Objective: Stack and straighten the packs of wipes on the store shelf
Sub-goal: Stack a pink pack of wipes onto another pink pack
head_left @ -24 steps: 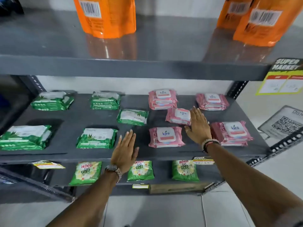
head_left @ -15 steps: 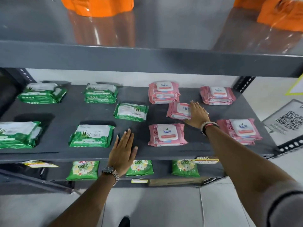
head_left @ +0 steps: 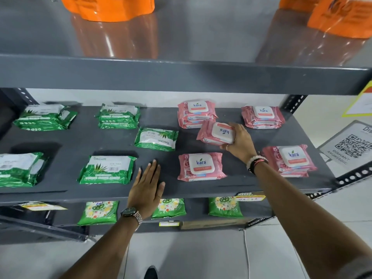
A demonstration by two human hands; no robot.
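Note:
Pink wipe packs lie on the right half of the grey middle shelf (head_left: 80, 137), green packs on the left half. My right hand (head_left: 239, 140) grips a lone pink pack (head_left: 213, 132) from its right end; the pack is turned upside down and tilted. In front of it lies a single pink pack (head_left: 201, 167). Pink stacks sit at the back (head_left: 196, 114), back right (head_left: 262, 116) and front right (head_left: 289, 160). My left hand (head_left: 147, 188) rests flat and open on the shelf's front edge. A loose green pack (head_left: 156, 139) lies askew mid-shelf.
Green packs sit at back left (head_left: 45, 119), back middle (head_left: 118, 116), front left (head_left: 19, 169) and front middle (head_left: 106, 170). The upper shelf (head_left: 181, 75) overhangs with orange pouches (head_left: 108, 8). Green detergent bags (head_left: 98, 212) lie on the lower shelf.
My right hand has closed on the lone pink pack and tipped it up off the shelf. My left hand stays flat at the shelf's front edge. The view has tilted down.

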